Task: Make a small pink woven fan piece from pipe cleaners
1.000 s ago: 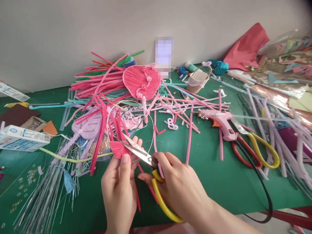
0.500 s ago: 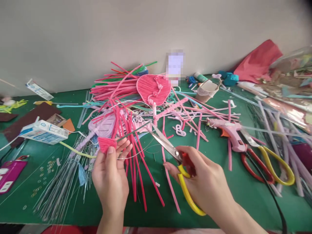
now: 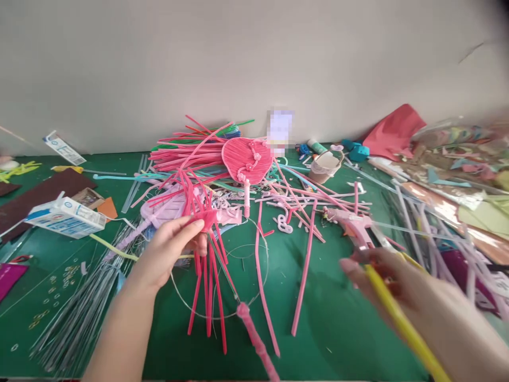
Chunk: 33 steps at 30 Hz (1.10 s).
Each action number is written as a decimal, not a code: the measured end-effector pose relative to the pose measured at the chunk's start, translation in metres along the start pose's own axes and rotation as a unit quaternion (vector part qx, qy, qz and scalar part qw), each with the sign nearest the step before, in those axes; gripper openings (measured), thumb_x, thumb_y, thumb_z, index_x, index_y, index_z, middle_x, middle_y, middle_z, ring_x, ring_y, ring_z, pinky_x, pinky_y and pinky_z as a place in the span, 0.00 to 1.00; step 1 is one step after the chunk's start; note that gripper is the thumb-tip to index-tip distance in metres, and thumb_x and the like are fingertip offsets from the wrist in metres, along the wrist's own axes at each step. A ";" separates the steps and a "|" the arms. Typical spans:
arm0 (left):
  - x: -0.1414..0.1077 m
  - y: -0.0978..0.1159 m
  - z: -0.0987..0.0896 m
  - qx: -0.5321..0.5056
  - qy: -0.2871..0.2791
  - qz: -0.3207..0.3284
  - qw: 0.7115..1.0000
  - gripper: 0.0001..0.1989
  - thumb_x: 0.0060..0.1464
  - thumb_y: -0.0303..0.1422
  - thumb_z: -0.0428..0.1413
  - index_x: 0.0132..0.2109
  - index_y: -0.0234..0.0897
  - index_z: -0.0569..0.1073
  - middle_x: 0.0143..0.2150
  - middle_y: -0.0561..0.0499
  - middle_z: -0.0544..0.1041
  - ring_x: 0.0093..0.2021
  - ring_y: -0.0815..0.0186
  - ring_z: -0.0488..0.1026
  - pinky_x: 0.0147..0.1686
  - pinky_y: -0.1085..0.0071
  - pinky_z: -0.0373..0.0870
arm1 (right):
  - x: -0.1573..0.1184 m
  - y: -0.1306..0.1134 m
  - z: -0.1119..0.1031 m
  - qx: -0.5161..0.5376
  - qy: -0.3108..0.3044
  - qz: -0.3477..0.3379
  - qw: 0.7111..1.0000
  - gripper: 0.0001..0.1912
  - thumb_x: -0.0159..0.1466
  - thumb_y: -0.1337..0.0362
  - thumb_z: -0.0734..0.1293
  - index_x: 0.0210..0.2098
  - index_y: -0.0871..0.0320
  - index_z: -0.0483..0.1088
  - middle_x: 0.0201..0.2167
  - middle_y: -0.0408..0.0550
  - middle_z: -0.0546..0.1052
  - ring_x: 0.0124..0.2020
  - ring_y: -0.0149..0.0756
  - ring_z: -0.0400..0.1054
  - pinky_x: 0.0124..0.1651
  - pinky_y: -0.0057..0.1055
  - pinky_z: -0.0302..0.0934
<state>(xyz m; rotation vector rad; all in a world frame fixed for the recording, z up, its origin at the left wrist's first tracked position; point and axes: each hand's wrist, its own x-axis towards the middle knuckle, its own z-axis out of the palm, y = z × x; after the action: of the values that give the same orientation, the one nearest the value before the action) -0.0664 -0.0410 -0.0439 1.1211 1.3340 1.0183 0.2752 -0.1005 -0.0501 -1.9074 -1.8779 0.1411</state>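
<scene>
My left hand (image 3: 170, 249) is closed, pinching a small red panel of fuzzy stems (image 3: 207, 216). A round wire frame (image 3: 267, 265) runs from around that panel to a pink wrapped handle (image 3: 258, 339), which points down toward the table's front edge. Over at the right, my right hand (image 3: 413, 302) is closed around yellow-handled scissors (image 3: 392, 318); hand and scissors are blurred, and the blades can hardly be made out. Red pipe cleaners (image 3: 207, 297) fan out behind and below the left hand. A finished-looking red fan (image 3: 242, 159) with small flowers lies behind.
A pink glue gun (image 3: 350, 223) lies just beyond my right hand. On the left are a white-and-blue carton (image 3: 66, 215) and a bundle of thin wires (image 3: 79, 313). A paper cup (image 3: 325, 165) stands at the back, with lilac strips (image 3: 425, 228) at the right.
My right hand has moved the scissors away to the right. My left hand has turned the red panel and wire frame, so the wrapped handle now points toward me. The view has shifted slightly.
</scene>
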 end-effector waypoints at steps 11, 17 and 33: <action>0.029 -0.020 0.026 0.044 -0.122 -0.026 0.991 0.15 0.52 0.45 0.63 0.37 0.38 0.81 0.24 0.48 0.79 0.25 0.58 0.78 0.28 0.64 0.77 | -0.030 -0.030 0.066 -0.203 -0.107 -0.077 0.970 0.20 0.67 0.60 0.66 0.54 0.65 0.66 0.33 0.55 0.80 0.28 0.41 0.78 0.24 0.29 0.60; 0.029 -0.026 0.022 0.080 -0.135 -0.088 0.984 0.33 0.55 0.41 0.62 0.63 0.31 0.67 0.25 0.55 0.78 0.32 0.60 0.78 0.37 0.64 0.75 | -0.020 -0.031 0.035 -0.219 -0.235 0.018 0.947 0.19 0.69 0.54 0.63 0.56 0.56 0.68 0.23 0.44 0.78 0.24 0.45 0.77 0.19 0.29 0.44; 0.029 -0.030 0.033 -0.059 -0.133 -0.083 0.986 0.21 0.58 0.49 0.60 0.31 0.34 0.78 0.24 0.52 0.77 0.24 0.70 0.72 0.26 0.75 0.70 | 0.056 0.039 0.046 -0.174 -0.109 0.253 0.945 0.29 0.63 0.44 0.64 0.45 0.67 0.70 0.43 0.69 0.77 0.46 0.58 0.73 0.44 0.41 0.63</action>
<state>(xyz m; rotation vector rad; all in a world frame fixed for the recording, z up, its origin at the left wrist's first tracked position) -0.0355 -0.0190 -0.0807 1.0013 1.1173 0.7851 0.2974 -0.0334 -0.0923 -2.6931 -1.5730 0.1971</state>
